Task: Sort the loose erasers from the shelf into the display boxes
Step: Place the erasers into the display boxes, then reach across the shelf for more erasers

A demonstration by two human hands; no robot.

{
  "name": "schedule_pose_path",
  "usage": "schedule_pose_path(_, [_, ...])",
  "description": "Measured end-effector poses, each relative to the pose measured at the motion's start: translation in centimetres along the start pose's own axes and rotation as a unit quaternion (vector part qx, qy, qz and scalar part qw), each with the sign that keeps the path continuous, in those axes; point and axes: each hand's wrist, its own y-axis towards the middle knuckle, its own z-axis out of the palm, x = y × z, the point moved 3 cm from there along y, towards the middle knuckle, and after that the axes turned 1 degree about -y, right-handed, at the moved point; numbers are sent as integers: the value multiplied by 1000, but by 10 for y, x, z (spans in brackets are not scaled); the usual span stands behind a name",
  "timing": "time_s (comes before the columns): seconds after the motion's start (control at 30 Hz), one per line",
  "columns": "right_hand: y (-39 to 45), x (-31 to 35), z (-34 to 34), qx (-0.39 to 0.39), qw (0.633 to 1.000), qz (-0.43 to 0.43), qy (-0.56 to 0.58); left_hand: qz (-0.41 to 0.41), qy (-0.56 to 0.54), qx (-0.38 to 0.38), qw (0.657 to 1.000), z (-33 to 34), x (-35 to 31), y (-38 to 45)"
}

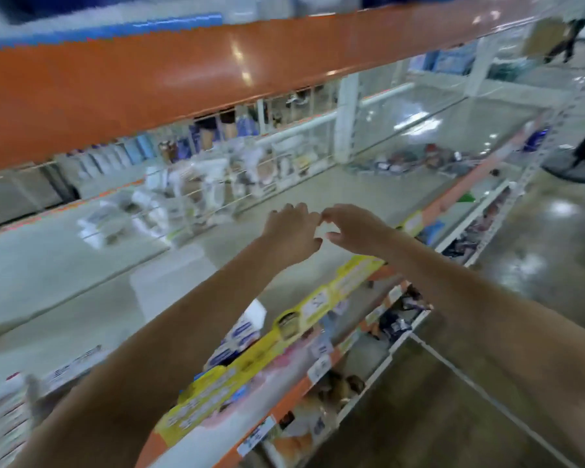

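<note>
The whole view is smeared by motion. My left hand (294, 231) and my right hand (352, 228) reach out side by side over the pale shelf board (81, 298), fingertips almost touching, fingers loosely curled. I see nothing held in either hand. Under my left forearm, white-and-blue erasers (240, 334) lie in a yellow display box (304, 312) at the shelf's front edge. At the lower left stands another display box (4, 410) with white packs. Blurred white items (115, 217) lie further back on the shelf.
An orange upper shelf (149, 72) hangs close above the hands. Wire dividers (196, 197) with white goods stand at the back of the shelf. Lower shelves (395, 319) hold mixed goods. Shiny floor (537, 265) lies to the right.
</note>
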Motion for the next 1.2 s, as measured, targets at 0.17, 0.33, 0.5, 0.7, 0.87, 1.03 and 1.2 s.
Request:
schedule_pose_path(0.17, [-11,-126,-13,3,998,68,2,28,-29,-9,999,3,-97,88])
schedule_pose_path(0.33, [-22,-228,-22,-6,993,121,14,32,-53,8,998,17,-169,166])
schedule_pose_path(0.5, [-16,-308,-17,7,987,155,36,41,-54,19,998,35,-209,242])
schedule_pose_path(0.7, [27,-399,-20,19,984,173,43,47,-99,-9,994,39,-231,346])
schedule_pose_path(0.87, [91,-460,-36,0,985,170,32,31,-115,-49,992,36,-216,424])
schedule_pose_path(1.03, [155,-484,-36,-35,995,92,27,-24,-131,-47,990,49,-189,474])
schedule_pose_path(1.2, [203,-490,-34,-34,998,-49,30,-10,-128,-35,991,70,-180,504])
